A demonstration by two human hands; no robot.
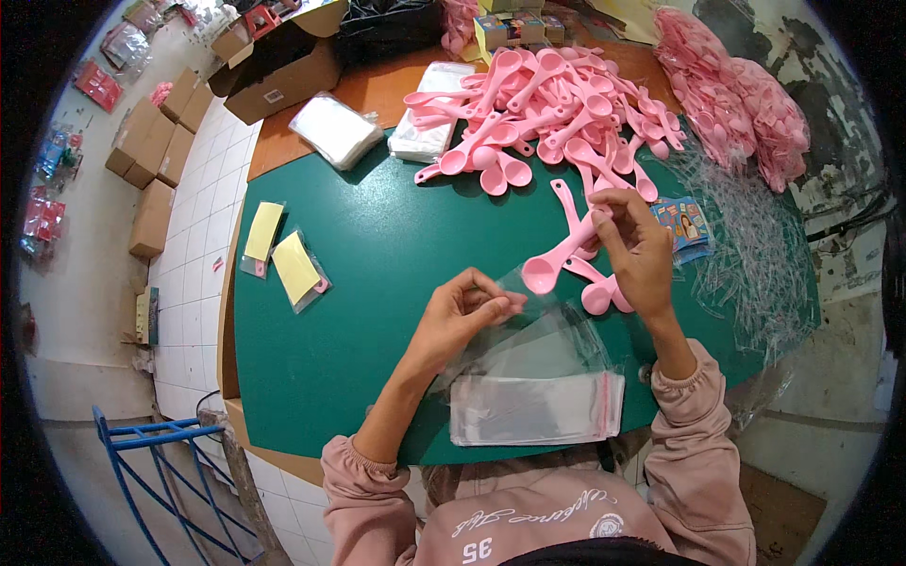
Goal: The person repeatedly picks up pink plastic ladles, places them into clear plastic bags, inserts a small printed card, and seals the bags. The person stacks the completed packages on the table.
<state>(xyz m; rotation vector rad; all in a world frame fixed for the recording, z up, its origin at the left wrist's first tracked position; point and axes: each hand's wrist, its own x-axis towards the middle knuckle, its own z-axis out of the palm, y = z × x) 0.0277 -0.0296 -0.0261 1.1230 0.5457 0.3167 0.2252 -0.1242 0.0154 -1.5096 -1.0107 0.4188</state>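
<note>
My right hand [634, 247] holds a pink plastic spoon [559, 259] by its handle, bowl pointing left and down. My left hand [464, 309] pinches the mouth of a clear plastic bag [543, 325] just below the spoon's bowl. The spoon's bowl sits at the bag's opening. A stack of clear bags with a red strip [536, 407] lies flat on the green table [359, 283] in front of me. A few more pink spoons [599, 294] lie under my right hand.
A big heap of pink spoons [552, 104] fills the table's far side. Bagged pink spoons [736, 104] pile at the far right above clear wrappers [746, 245]. Two yellow-card packets [283, 255] lie left. Cardboard boxes [156, 151] stand on the tiled floor; a blue rack [160, 462] is near left.
</note>
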